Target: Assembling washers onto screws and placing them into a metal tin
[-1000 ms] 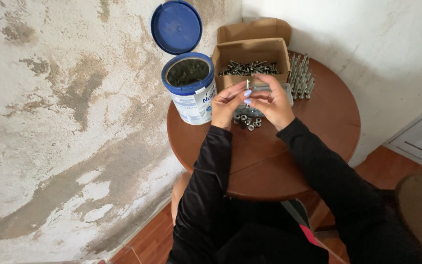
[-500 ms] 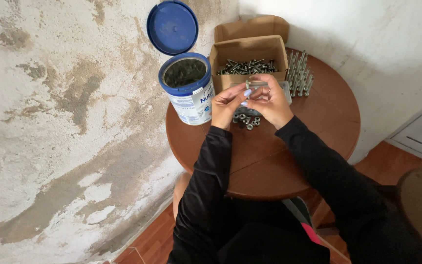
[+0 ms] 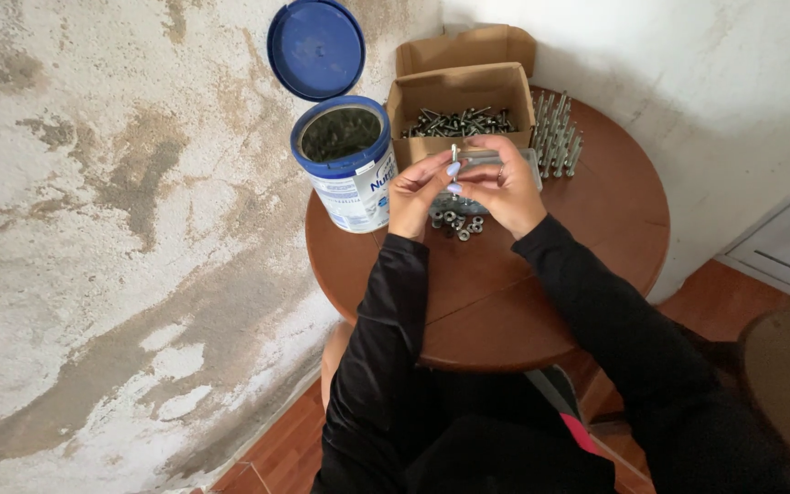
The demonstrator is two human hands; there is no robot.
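Observation:
Both hands are raised together over a round brown table (image 3: pixel 596 238). My left hand (image 3: pixel 418 192) pinches a small metal bolt (image 3: pixel 454 152) by its shaft, upright. My right hand (image 3: pixel 505 187) meets it at the same bolt, fingers curled around its upper part; what sits between those fingertips is too small to tell. Under the hands lies a small heap of metal nuts (image 3: pixel 457 222). Just behind the hands stands an open cardboard box (image 3: pixel 454 96) filled with bolts.
An open blue-and-white tin (image 3: pixel 345 165) with its blue lid (image 3: pixel 315 48) hinged up stands at the table's left edge. Several bolts (image 3: pixel 558 137) stand upright to the right of the box. A stained wall is at left, a white wall behind.
The hands stay together over the nuts with only slight finger movement on the bolt. The view has shifted a little.

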